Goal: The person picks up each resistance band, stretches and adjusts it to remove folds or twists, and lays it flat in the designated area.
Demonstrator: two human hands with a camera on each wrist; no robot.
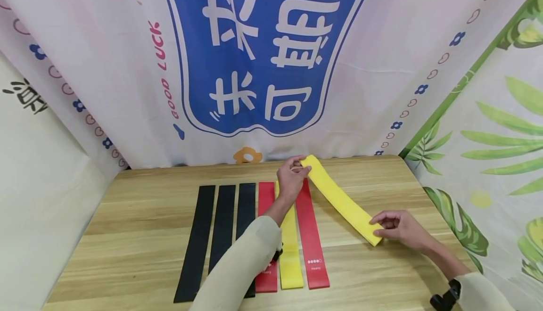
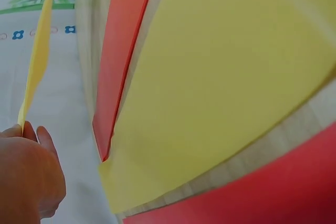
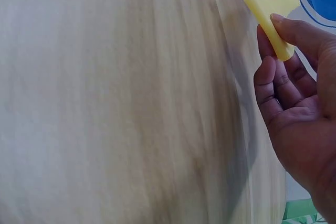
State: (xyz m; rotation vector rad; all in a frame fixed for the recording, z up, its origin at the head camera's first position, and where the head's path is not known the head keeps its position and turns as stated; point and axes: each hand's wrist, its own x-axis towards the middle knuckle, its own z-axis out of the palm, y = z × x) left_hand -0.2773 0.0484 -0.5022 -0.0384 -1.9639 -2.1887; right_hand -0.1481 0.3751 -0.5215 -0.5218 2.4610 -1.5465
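Observation:
A yellow resistance band [image 1: 339, 198] stretches slantwise between the two hands, held up off the table. Its far end is pinched by the left hand [image 1: 292, 177], while the right hand [image 1: 400, 228] pinches the near end between thumb and fingers. In the right wrist view the band [image 3: 273, 1] runs away from the right thumb toward the other hand. Below the left forearm, another yellow band [image 1: 290, 249] lies flat between a red band [image 1: 311, 240] and a second red band [image 1: 266, 193]. The left sleeve hides part of these.
Three dark bands [image 1: 199, 240] lie side by side on the wooden table [image 1: 127, 235], left of the red and yellow ones. A printed curtain [image 1: 360, 89] hangs behind the table's back edge. Leaf-patterned cloth [image 1: 500, 160] hangs at the right.

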